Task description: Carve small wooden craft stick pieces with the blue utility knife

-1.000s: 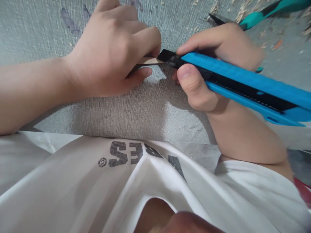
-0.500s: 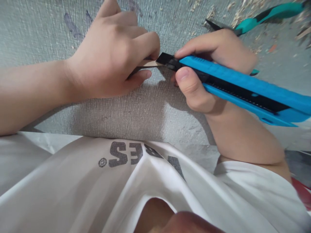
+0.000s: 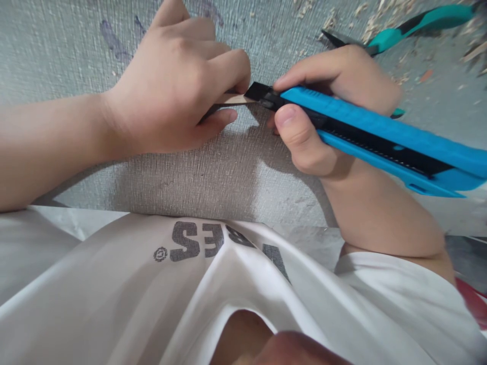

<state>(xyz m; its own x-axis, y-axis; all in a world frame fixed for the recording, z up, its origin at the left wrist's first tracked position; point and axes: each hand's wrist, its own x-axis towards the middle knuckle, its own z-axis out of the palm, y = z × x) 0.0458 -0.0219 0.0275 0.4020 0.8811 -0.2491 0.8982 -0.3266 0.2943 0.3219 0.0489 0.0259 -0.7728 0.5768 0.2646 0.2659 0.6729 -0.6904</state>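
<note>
A blue utility knife (image 3: 380,132) with a black blade end lies in the grip of my right hand (image 3: 319,116), thumb on one side and fingers on the other. Its black tip touches the end of a thin, light wooden strip (image 3: 236,100). That strip sticks out between the thumb and bent forefinger of my left hand (image 3: 175,86), whose curled fingers hide the rest of it.
Pliers with teal handles (image 3: 422,25) lie beyond my right hand, partly behind it. Wood shavings (image 3: 384,17) are scattered at the upper right of the grey textured surface (image 3: 182,182). Purple stains mark its upper left.
</note>
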